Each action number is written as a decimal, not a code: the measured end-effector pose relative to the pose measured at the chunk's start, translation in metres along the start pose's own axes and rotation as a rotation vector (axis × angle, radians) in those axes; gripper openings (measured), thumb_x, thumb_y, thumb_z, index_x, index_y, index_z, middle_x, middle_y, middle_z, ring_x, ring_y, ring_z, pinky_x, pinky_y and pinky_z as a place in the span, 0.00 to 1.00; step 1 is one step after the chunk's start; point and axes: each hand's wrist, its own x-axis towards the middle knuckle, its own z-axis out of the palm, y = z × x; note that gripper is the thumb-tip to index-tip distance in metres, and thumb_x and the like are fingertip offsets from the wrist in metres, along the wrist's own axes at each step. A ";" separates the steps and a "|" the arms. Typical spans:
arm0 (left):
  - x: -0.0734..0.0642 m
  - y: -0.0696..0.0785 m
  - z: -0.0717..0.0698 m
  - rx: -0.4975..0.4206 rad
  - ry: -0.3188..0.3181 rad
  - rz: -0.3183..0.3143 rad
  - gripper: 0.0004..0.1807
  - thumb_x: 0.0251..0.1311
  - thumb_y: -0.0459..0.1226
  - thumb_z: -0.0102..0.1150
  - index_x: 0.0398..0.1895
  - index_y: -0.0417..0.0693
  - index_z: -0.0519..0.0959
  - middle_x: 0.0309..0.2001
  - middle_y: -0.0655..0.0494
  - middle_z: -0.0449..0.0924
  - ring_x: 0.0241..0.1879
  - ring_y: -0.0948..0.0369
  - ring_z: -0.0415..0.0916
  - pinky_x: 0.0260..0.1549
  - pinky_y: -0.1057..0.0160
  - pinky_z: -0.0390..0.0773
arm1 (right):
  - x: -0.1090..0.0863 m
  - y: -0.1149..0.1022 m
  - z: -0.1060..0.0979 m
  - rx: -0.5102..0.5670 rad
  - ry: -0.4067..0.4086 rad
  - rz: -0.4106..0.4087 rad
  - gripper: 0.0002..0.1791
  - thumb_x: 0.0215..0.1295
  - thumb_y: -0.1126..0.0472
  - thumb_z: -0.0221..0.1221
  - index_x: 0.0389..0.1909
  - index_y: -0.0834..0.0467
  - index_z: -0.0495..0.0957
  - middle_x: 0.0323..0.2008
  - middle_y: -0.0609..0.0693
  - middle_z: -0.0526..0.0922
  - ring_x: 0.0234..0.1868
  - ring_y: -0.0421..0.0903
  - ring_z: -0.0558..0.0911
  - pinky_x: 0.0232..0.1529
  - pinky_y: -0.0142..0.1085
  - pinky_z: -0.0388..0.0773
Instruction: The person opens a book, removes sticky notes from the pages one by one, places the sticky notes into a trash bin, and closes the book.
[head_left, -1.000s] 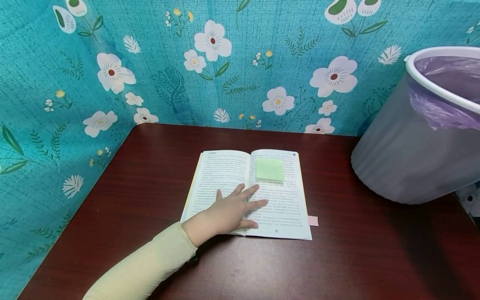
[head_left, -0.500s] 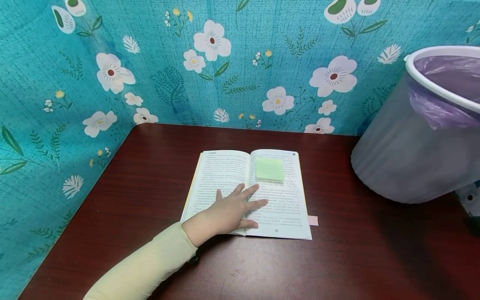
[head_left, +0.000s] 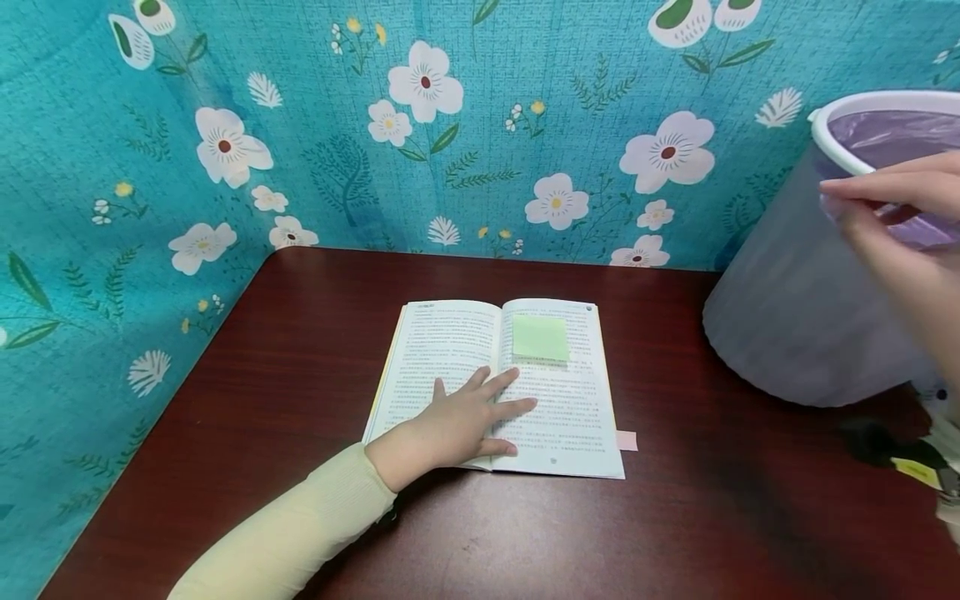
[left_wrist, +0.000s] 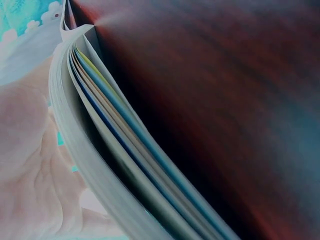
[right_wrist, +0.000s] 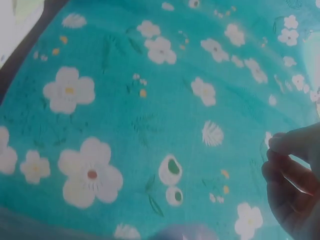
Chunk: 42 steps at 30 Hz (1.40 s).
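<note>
A book (head_left: 555, 417) lies open on the dark red-brown table, printed text on both pages. My left hand (head_left: 465, 421) rests across its lower middle, fingers spread. A green sticky note (head_left: 540, 339) is on the upper right page, above the fingertips. In the left wrist view, the palm (left_wrist: 22, 135) lies beside the edges of the book's pages (left_wrist: 115, 175). At the right edge of the head view, my right hand (head_left: 900, 217) is raised before the bin, thumb and index fingertips together. The right wrist view shows these curled fingers (right_wrist: 285, 172); nothing between them can be made out.
A grey bin (head_left: 795, 300) with a white rim and purple liner bag stands at the table's right. A pink tab (head_left: 626, 441) sticks out from the book's right side. Turquoise flowered cloth (head_left: 465, 167) covers the wall behind and left.
My right hand has come into the head view from the right, passing in front of the bin. The left hand, book and green note stay in place.
</note>
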 end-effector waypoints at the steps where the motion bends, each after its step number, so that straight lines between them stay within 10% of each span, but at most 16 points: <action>1: 0.000 0.000 0.000 0.000 0.000 0.000 0.37 0.68 0.58 0.60 0.78 0.74 0.63 0.83 0.59 0.46 0.79 0.45 0.46 0.58 0.19 0.55 | 0.001 -0.013 0.001 0.025 0.000 -0.006 0.10 0.65 0.61 0.69 0.47 0.53 0.91 0.48 0.44 0.88 0.46 0.24 0.78 0.53 0.18 0.69; 5: 0.000 0.000 0.000 -0.001 0.002 0.002 0.37 0.68 0.58 0.60 0.78 0.74 0.63 0.82 0.59 0.46 0.79 0.45 0.46 0.58 0.19 0.55 | 0.004 -0.072 0.005 0.124 -0.023 -0.032 0.11 0.67 0.66 0.67 0.48 0.61 0.89 0.45 0.27 0.82 0.42 0.22 0.76 0.50 0.18 0.69; 9: 0.000 -0.001 0.001 -0.004 0.006 0.005 0.36 0.68 0.58 0.60 0.78 0.74 0.63 0.82 0.59 0.46 0.79 0.45 0.46 0.58 0.19 0.55 | 0.001 -0.094 0.016 0.145 -0.057 -0.123 0.10 0.66 0.67 0.67 0.47 0.66 0.88 0.40 0.42 0.88 0.40 0.18 0.74 0.47 0.18 0.68; 12: 0.001 -0.001 0.002 -0.006 0.008 0.007 0.36 0.68 0.58 0.60 0.78 0.73 0.63 0.82 0.59 0.46 0.79 0.44 0.46 0.58 0.19 0.56 | -0.004 -0.097 0.033 0.191 -0.063 -0.167 0.10 0.65 0.65 0.68 0.44 0.66 0.89 0.35 0.58 0.88 0.38 0.19 0.74 0.44 0.19 0.69; 19: 0.001 0.000 0.001 -0.002 0.006 0.004 0.36 0.68 0.58 0.59 0.78 0.73 0.63 0.82 0.59 0.47 0.79 0.44 0.47 0.58 0.19 0.56 | -0.018 -0.102 0.067 0.270 -0.153 -0.148 0.18 0.52 0.77 0.73 0.45 0.63 0.88 0.34 0.54 0.86 0.37 0.28 0.75 0.45 0.20 0.68; 31: 0.001 0.001 -0.001 0.011 -0.002 0.001 0.36 0.68 0.58 0.59 0.78 0.74 0.63 0.82 0.59 0.46 0.79 0.45 0.47 0.58 0.20 0.56 | -0.045 -0.106 0.116 0.361 -0.448 -0.053 0.19 0.65 0.69 0.68 0.57 0.58 0.84 0.43 0.50 0.86 0.39 0.41 0.82 0.39 0.26 0.75; 42: 0.002 0.002 0.000 0.045 -0.005 -0.013 0.36 0.68 0.59 0.59 0.79 0.76 0.62 0.82 0.60 0.46 0.79 0.45 0.47 0.58 0.20 0.58 | -0.069 -0.107 0.158 0.327 -0.751 -0.047 0.26 0.56 0.65 0.76 0.57 0.61 0.82 0.46 0.57 0.85 0.41 0.51 0.83 0.41 0.47 0.84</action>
